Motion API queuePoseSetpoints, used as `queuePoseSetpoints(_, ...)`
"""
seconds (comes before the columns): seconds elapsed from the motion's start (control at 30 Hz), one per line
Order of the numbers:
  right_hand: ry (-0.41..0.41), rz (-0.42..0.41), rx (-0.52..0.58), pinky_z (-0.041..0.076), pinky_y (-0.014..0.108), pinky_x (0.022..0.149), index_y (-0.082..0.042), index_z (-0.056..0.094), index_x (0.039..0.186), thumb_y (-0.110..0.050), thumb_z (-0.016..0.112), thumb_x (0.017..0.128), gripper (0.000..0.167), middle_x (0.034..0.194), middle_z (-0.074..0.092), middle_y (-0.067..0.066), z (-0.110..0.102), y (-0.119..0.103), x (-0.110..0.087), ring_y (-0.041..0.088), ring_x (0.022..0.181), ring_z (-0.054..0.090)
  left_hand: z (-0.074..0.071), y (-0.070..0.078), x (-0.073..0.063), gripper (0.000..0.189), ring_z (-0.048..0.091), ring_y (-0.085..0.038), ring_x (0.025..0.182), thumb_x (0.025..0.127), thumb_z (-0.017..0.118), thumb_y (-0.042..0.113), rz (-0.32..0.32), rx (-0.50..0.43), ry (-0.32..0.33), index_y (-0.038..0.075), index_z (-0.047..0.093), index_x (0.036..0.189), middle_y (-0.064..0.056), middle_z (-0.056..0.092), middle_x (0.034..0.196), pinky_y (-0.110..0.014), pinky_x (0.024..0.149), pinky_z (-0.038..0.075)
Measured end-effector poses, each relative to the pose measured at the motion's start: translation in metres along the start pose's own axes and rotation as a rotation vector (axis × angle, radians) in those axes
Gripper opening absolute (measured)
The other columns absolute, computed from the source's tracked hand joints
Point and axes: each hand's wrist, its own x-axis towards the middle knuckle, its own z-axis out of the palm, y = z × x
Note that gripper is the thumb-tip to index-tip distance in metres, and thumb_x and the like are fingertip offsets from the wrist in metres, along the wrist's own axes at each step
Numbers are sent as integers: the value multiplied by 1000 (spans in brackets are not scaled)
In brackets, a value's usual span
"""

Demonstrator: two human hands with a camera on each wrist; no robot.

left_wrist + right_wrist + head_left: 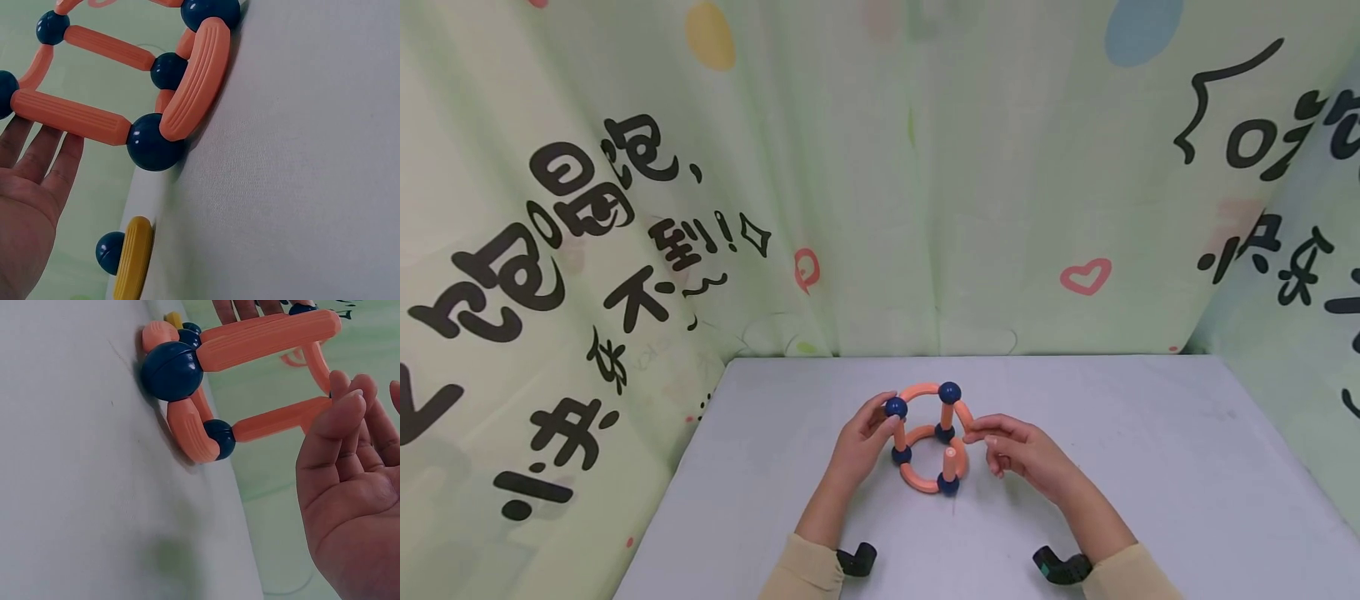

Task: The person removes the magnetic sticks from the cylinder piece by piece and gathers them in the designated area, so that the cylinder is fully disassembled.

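Note:
A toy frame of orange rods [918, 482] and navy balls [947, 482] stands on the table. Its base is a ring of curved rods, with upright rods rising from the balls. My left hand [862, 440] is at the left side, thumb and fingers about the upper ball [896, 407]; in the left wrist view its fingers lie along an upright rod [72, 117]. At the right, my right hand [1026, 454] pinches the end of a curved rod [963, 414] that hangs from the far upper ball [950, 392]. The near upright rod [272, 340] has a bare top.
In the left wrist view a yellow curved rod [134, 259] with a navy ball [110, 252] lies on the table; I cannot make it out in the head view. A printed curtain [970, 208] hangs behind the white table [1150, 433].

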Motion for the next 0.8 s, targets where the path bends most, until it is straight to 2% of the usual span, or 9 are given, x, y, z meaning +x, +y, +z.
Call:
queuePoseSetpoints(0.2, -36, 76, -81, 55, 27, 64, -7, 52, 139, -27, 56, 101, 43, 129, 66, 13, 5, 9, 1, 14, 68, 58, 0, 1, 0, 48, 63, -20, 120, 92, 59, 58, -6, 11, 1, 43, 52, 137, 2, 67, 125, -46, 102, 51)
queuePoseSetpoints(0.37, -69, 97, -140, 57, 31, 63, -12, 51, 142, -23, 57, 101, 43, 130, 63, 16, 13, 20, 2, 17, 67, 60, 1, 0, 0, 48, 64, -19, 120, 92, 60, 58, -10, 13, 4, 44, 52, 137, 3, 68, 123, -46, 102, 51)
queuePoseSetpoints(0.6, -31, 146, -127, 55, 29, 58, -10, 49, 144, -31, 62, 98, 53, 98, 67, 21, 23, 33, 6, 16, 64, 59, 0, 0, 0, 50, 63, -20, 121, 92, 60, 57, -6, 4, -1, 39, 52, 139, 1, 68, 125, -48, 103, 51)
queuePoseSetpoints(0.73, -7, 181, -96, 52, 25, 56, -9, 51, 143, -34, 64, 96, 55, 87, 66, 13, 30, 38, 9, 15, 62, 56, 0, 0, 1, 53, 63, -21, 121, 93, 59, 56, 1, 3, -3, 36, 52, 141, 1, 67, 127, -48, 103, 51)
queuePoseSetpoints(0.8, 5, 201, -68, 52, 24, 57, -10, 53, 141, -35, 66, 95, 54, 86, 66, 11, 32, 41, 11, 15, 63, 56, 0, 0, 1, 54, 63, -21, 121, 93, 59, 56, 6, 3, -3, 34, 52, 142, 0, 67, 127, -48, 103, 51)
